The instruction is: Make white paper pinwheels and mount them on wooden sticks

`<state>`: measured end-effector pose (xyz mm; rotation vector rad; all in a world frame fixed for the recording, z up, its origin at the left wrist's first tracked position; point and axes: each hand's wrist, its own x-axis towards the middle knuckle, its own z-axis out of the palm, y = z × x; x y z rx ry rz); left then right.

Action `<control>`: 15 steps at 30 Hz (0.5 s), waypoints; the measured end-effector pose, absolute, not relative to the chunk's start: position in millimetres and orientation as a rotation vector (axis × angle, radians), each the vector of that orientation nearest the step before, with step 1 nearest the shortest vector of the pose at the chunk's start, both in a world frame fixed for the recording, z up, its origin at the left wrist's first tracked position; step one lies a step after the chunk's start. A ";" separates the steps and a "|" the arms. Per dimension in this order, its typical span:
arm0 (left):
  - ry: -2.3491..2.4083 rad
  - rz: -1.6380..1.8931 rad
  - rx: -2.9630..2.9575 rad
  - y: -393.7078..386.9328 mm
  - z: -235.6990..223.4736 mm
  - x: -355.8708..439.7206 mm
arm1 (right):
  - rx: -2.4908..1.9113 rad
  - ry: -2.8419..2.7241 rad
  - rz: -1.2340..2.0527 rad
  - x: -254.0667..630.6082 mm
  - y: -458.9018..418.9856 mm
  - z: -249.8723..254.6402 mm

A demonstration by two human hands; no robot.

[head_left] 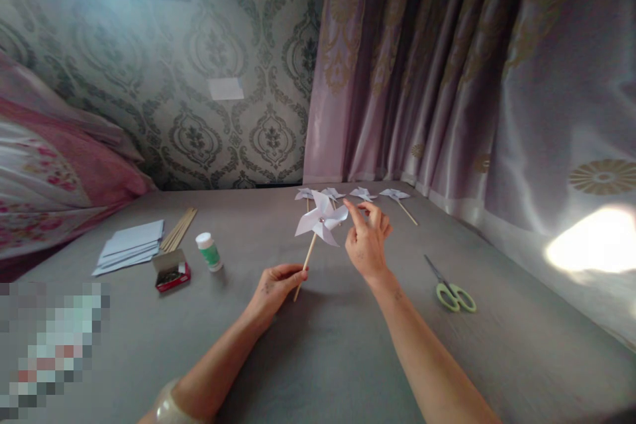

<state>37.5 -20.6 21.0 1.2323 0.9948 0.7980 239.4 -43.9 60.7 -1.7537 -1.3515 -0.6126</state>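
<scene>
one pinwheel (320, 212) in hand looks whole, with others laid out and loose materials to one side

the held pinwheel, above the middle of the tabletop (318, 364), is the clock's centre. nearest, at 8 o'clock, a pixelated object (54, 351) cannot be made out. at 7 o'clock the left hand (281, 285) has thumb and fingers clamped on the lower part of the pinwheel's stick (309, 253). its white blades are spread around a small central fastener (322, 220), so this one appears fully put together; whether it spins freely cannot be judged.

between 3 and 4 o'clock the right hand (368, 238) seems to hold nothing: the index finger reaches out, apart from the thumb, and the others curl. its tip is just beside a blade; touching or not, i cannot tell.

at 4 o'clock the green-handled scissors (450, 291) lie unused. between 8 and 9 are a red box (175, 281) with its lid up, contents too small to name, and a white-capped bottle (209, 253). around 9, loose sticks (179, 228) and a stack of white paper (132, 240) suggest material for more.

farthest, from 11 round to between 2 and 3, at least four pinwheels (364, 194) lie near the back edge, apparently finished.
</scene>
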 end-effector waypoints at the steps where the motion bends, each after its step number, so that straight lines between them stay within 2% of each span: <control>1: 0.987 0.794 1.239 -21.2 21.2 37.3 | -1.777 -1.359 -0.639 239.8 -44.2 63.2; 4: 0.984 0.787 1.239 -22.9 23.7 38.0 | -1.867 -1.384 -0.645 236.3 -48.9 66.3; 7: 0.993 0.811 1.200 -23.6 26.0 38.4 | -2.023 -1.455 -0.489 219.8 -66.2 64.7; 9: 1.001 0.844 1.165 -23.1 26.4 37.7 | -2.038 -1.672 -0.190 204.8 -82.7 66.4; 12: 0.990 0.870 1.150 -21.5 25.3 36.2 | -1.684 -2.108 0.537 190.2 -98.3 80.6; 13: 0.984 0.869 1.155 -21.1 24.8 36.0 | -1.688 -2.040 0.549 189.3 -98.4 87.9; 15: 0.983 0.867 1.166 -20.6 23.8 36.1 | -1.863 -1.731 0.229 192.3 -92.2 102.6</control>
